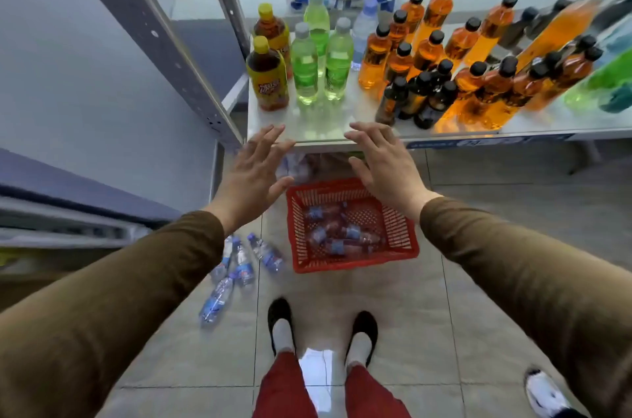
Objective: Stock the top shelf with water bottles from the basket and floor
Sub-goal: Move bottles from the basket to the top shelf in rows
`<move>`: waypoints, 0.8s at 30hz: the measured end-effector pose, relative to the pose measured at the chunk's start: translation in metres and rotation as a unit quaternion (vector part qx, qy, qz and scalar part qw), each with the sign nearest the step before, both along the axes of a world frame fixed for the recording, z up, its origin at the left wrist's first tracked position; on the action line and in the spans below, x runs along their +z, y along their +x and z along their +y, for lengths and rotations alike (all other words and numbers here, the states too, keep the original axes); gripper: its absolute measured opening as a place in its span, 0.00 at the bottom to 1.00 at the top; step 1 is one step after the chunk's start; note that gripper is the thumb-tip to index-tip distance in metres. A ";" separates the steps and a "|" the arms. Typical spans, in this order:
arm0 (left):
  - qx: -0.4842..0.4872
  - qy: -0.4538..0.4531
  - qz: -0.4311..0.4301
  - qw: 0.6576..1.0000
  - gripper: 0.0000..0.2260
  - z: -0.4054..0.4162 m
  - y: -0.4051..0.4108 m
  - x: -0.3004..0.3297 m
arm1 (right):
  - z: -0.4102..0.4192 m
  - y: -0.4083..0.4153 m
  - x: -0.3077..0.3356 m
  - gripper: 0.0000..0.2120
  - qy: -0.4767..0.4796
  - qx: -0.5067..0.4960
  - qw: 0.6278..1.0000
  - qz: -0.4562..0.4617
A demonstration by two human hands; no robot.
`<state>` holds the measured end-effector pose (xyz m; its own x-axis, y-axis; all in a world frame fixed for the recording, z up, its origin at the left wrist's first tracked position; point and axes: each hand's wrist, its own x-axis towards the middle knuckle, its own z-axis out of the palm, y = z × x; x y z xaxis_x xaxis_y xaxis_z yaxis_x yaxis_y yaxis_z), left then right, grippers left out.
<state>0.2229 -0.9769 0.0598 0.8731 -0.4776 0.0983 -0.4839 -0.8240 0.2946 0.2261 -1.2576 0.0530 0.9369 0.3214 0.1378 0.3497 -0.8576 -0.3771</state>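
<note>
Tiled floor (478,280) underfoot, a metal shelving unit ahead, and from the head camera we look straight down at it all. Up on the white shelf (321,123) stand yellow-capped tea bottles (266,75), green bottles (319,54) and a big crowd of orange, black-capped ones (444,68); one clear water bottle (364,27) stands behind the green.

Both hands are out front and empty. Left hand (254,171) has its fingers spread and straight, tips at the shelf's front edge. Right hand (383,161) mirrors it, fingers relaxed and apart, holding nothing.

Now the stock. Red basket (407,246) sits on the floor directly below and between the hands, with several blue-labelled bottles (337,232) lying on their sides inside, though through the mesh and blur I can't count them. More loose bottles (239,263) lie on the tiles just left of the basket, long axes running roughly toward and away from the person.

My read: nothing is picked yet. Everything to fetch lies well below both palms, so it is a bend and reach down. Floor bottles favour the left hand; the basket sits about evenly between the two.
</note>
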 end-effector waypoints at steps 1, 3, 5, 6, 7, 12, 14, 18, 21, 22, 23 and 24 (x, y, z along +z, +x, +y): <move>-0.011 0.008 0.026 1.000 0.28 0.001 -0.001 -0.019 | 0.001 -0.005 -0.020 0.22 0.000 -0.020 0.999 0.033; -0.030 0.026 0.067 0.997 0.28 0.004 0.002 -0.060 | 0.003 -0.012 -0.063 0.23 0.001 -0.066 0.993 0.095; -0.035 0.035 0.101 0.994 0.28 0.007 0.003 -0.103 | 0.004 -0.019 -0.112 0.24 0.012 -0.129 0.978 0.161; -0.035 0.036 0.116 0.992 0.28 0.007 0.004 -0.126 | 0.005 -0.023 -0.136 0.24 0.020 -0.166 0.967 0.193; -0.034 0.036 0.130 0.990 0.28 0.008 0.004 -0.149 | 0.005 -0.026 -0.161 0.24 0.030 -0.204 0.953 0.224; -0.025 0.039 0.213 0.976 0.27 -0.001 0.007 -0.274 | 0.005 -0.035 -0.291 0.24 0.172 -0.420 0.819 0.351; -0.016 0.039 0.228 0.973 0.26 -0.011 0.012 -0.321 | 0.005 -0.037 -0.341 0.20 0.262 -0.487 0.749 0.364; 0.012 0.043 0.269 0.962 0.27 -0.039 0.025 -0.401 | -0.004 -0.044 -0.436 0.02 0.389 -0.559 0.621 0.389; 0.013 0.050 0.295 0.954 0.25 -0.057 0.036 -0.452 | -0.011 -0.042 -0.496 0.07 0.461 -0.600 0.523 0.392; 0.012 0.056 0.301 0.952 0.24 -0.061 0.039 -0.468 | -0.011 -0.041 -0.506 0.07 0.482 -0.606 0.495 0.394; 0.015 0.066 0.304 0.950 0.24 -0.065 0.043 -0.484 | -0.009 -0.039 -0.513 0.08 0.487 -0.611 0.480 0.400; 0.018 0.074 0.305 0.949 0.23 -0.068 0.045 -0.500 | -0.009 -0.036 -0.523 0.09 0.482 -0.624 0.469 0.397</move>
